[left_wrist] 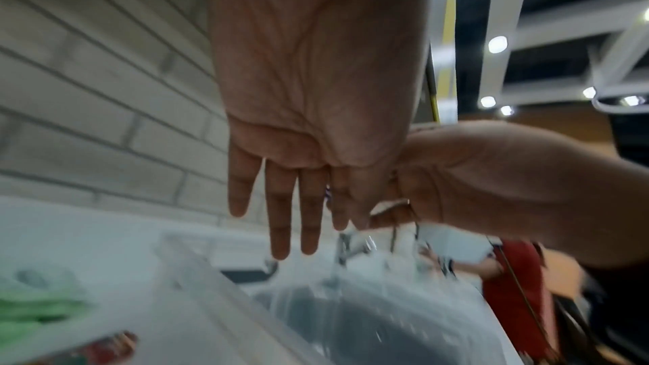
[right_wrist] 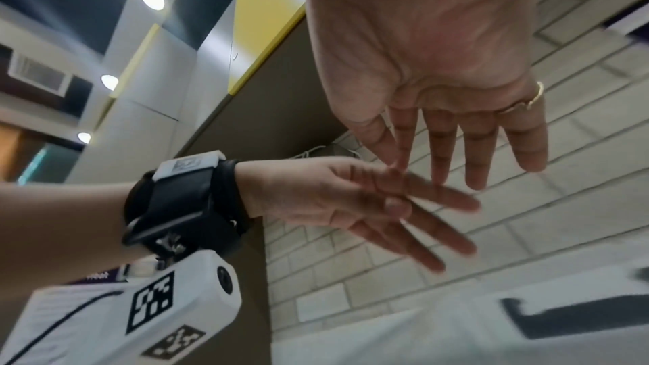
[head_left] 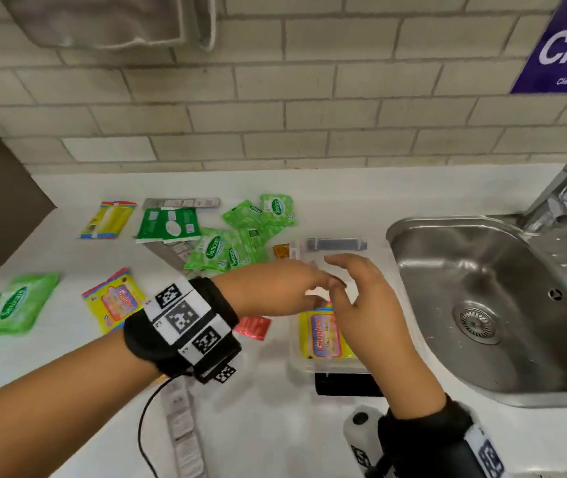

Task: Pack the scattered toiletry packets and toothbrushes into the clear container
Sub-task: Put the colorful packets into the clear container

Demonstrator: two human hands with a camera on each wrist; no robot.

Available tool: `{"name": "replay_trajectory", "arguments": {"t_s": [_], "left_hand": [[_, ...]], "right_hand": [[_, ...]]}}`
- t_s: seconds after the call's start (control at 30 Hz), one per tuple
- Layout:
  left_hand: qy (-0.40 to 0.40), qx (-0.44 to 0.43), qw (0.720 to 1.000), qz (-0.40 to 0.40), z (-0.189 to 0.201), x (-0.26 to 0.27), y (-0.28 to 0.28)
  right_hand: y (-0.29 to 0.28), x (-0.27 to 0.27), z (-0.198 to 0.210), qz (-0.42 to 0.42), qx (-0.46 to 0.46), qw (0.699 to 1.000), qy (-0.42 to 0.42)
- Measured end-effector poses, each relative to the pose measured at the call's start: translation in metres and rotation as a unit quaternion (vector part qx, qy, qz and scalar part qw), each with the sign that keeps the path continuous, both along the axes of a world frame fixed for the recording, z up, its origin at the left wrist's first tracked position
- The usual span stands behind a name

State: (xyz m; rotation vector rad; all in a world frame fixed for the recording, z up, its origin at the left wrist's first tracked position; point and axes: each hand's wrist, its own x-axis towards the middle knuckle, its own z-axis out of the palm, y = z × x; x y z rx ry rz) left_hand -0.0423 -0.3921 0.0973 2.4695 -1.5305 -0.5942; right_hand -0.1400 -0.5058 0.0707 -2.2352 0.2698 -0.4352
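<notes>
Tiled wall behind a white desk [head_left: 68, 374]; steel sink [head_left: 482, 305] set in at the right, with a tap [head_left: 557, 194] at its back corner.

Clear container [head_left: 330, 365] stands on the desk just left of the sink rim. One yellow packet [head_left: 325, 336] already lies flat inside it.

Both hands hover over the container, meeting above its middle. Left hand [head_left: 275, 288] reaches in from the left, fingers straight and spread, nothing held. Right hand [head_left: 368, 294] comes from below, fingers straight and slightly fanned, also holding nothing. The wrist views confirm bare palms; fingertips of the two hands overlap or touch, cannot tell which.

Not yet packed: a cluster of green packets [head_left: 233, 246] behind and left of the container, a dark green packet [head_left: 168, 224], a yellow packet at the far left [head_left: 108, 219], a second yellow packet [head_left: 113, 301] under the left wrist, a green packet at the desk's left edge [head_left: 13, 305], a red sachet [head_left: 252, 327] touching or just beside the container's left wall, and a small orange sachet [head_left: 282, 250] at its back corner. Grey boxed strips [head_left: 182, 203], likely the toothbrushes, lie at the back.

Judgement: early in the task.

Risks:
- The container sits near the sink, so a sideways nudge from the right hand could push it over the rim.
- The light, slick packets may slide out of a loose grip.
- The long toothbrush boxes may jam if laid crosswise.
</notes>
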Motion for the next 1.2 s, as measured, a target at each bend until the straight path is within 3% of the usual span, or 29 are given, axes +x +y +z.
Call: {"name": "replay_trajectory", "arguments": {"t_s": [0.13, 0.27, 0.53, 0.73, 0.9, 1.0, 1.13, 1.2], "left_hand": [[0.004, -0.141, 0.983, 0.115, 0.017, 0.025, 0.081], [0.029, -0.228, 0.938, 0.26, 0.004, 0.065, 0.187], [0.075, -0.276, 0.854, 0.436, -0.051, 0.125, 0.33], [0.088, -0.281, 0.825, 0.482, -0.081, 0.149, 0.369], [0.095, -0.302, 0.795, 0.518, -0.1, 0.155, 0.388], [0.088, -0.316, 0.782, 0.53, -0.108, 0.153, 0.396], [0.099, -0.317, 0.778, 0.533, -0.116, 0.147, 0.399], [0.119, -0.312, 0.776, 0.535, -0.121, 0.146, 0.395]], "right_hand": [[0.064, 0.042, 0.008, 0.032, 0.083, 0.995, -0.046], [0.141, 0.1, 0.003, 0.08, 0.086, 0.993, -0.026], [0.251, 0.243, -0.043, 0.187, -0.073, 0.975, 0.093], [0.32, 0.355, -0.076, 0.269, -0.227, 0.925, 0.144], [0.366, 0.422, -0.11, 0.314, -0.294, 0.879, 0.207], [0.372, 0.432, -0.133, 0.318, -0.328, 0.849, 0.267], [0.365, 0.415, -0.14, 0.311, -0.316, 0.871, 0.213], [0.357, 0.395, -0.136, 0.318, -0.321, 0.868, 0.205]]}}
